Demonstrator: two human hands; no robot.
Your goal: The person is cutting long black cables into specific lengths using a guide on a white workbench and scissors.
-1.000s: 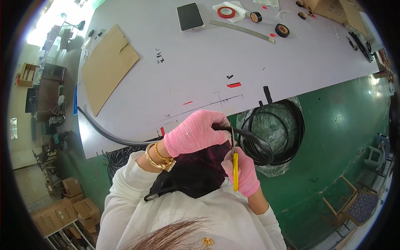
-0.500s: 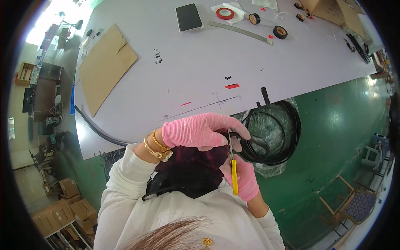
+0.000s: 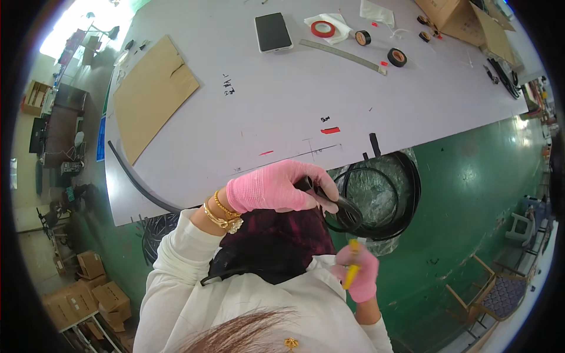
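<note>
My left hand (image 3: pixel 282 187), in a pink knit glove, is closed around a black tube (image 3: pixel 349 213) just off the table's near edge. A hollow cut end of the tube points up between thumb and fingers, and the rest bends down to the right. My right hand (image 3: pixel 360 273), gloved the same way, is lower and to the right, apart from the tube. It grips a yellow-handled cutting tool (image 3: pixel 352 267), smeared by motion; its blade cannot be made out now.
A coil of black tubing (image 3: pixel 415 194) lies on clear plastic beyond my hands. On the table (image 3: pixel 265 112) are a cardboard sheet (image 3: pixel 156 97), a steel ruler (image 3: pixel 343 56), tape rolls (image 3: pixel 397 57) and a dark flat device (image 3: pixel 273 32). A wooden chair (image 3: pixel 491 288) stands at right.
My right hand has moved down and right with the cutting tool, away from the tube it was touching. My left hand keeps its grip; the tube's hollow end now shows.
</note>
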